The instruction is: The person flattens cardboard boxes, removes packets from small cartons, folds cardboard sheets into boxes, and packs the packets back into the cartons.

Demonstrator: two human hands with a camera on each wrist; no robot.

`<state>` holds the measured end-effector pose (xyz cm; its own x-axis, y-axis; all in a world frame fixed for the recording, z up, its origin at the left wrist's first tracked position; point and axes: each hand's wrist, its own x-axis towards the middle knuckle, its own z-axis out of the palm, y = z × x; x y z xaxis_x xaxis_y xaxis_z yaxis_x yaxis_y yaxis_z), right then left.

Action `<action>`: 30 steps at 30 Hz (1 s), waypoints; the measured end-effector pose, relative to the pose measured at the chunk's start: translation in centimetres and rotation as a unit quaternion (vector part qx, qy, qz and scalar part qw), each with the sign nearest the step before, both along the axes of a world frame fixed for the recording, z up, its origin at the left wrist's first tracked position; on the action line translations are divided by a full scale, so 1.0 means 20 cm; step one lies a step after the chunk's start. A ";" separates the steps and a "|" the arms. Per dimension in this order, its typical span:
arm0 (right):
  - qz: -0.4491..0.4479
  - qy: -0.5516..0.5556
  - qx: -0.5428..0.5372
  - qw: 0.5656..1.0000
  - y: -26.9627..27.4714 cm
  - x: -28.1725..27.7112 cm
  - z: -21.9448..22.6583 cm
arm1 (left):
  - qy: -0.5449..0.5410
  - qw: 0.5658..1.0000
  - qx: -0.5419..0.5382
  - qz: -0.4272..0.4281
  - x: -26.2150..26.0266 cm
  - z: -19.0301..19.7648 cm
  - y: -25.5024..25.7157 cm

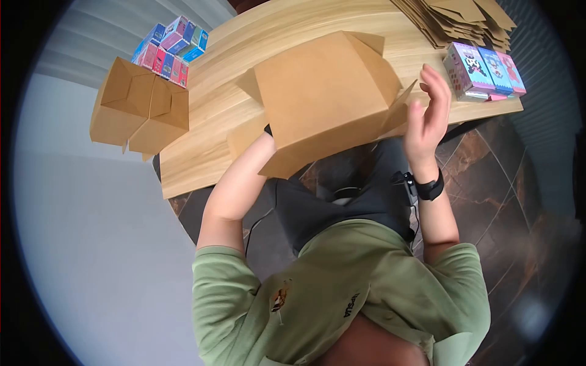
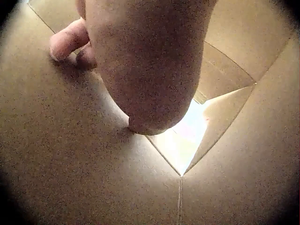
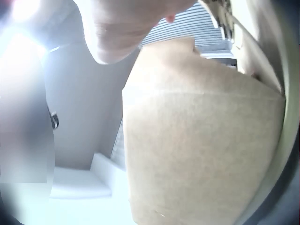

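A brown cardboard box (image 1: 323,85), with flaps standing out at both ends, is held up at the table's front edge. My left forearm (image 1: 235,177) reaches into its left end, so that hand is hidden in the head view. Inside the box, the left wrist view shows my left hand (image 2: 145,61) with its fingertips against a cardboard wall; light enters through a gap between the far flaps (image 2: 227,122). Beside the right end flap (image 1: 397,116) my right hand (image 1: 430,119) is raised, fingers loosely bent and apart from the thumb, gripping nothing.
Another open cardboard box (image 1: 140,110) stands at the table's left edge, with several small colourful boxes (image 1: 177,36) behind it. Flat folded cardboard (image 1: 455,21) is stacked at the back right. More small printed boxes (image 1: 485,70) sit at the right edge.
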<state>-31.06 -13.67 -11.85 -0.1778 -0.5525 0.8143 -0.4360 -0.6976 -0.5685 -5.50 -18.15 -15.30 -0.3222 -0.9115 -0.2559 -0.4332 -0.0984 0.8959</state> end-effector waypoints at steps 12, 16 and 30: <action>0.038 0.398 0.152 0.904 -0.06 0.24 -0.23 | 0.043 0.965 -0.072 0.249 0.58 0.12 0.28; 0.066 0.455 0.247 0.853 0.01 0.29 -0.15 | -0.330 0.882 -0.335 -0.016 0.16 0.28 0.73; 0.338 -0.181 0.619 0.686 -0.27 -0.07 -0.05 | -0.305 0.830 -0.467 -0.006 0.02 0.12 0.72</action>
<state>-32.39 -19.12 -12.89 0.3929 -0.8365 -0.3820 0.0761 0.4435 -0.8930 -5.01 -3.70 -12.90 -0.4019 -0.8023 0.4414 -0.8309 0.5221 0.1924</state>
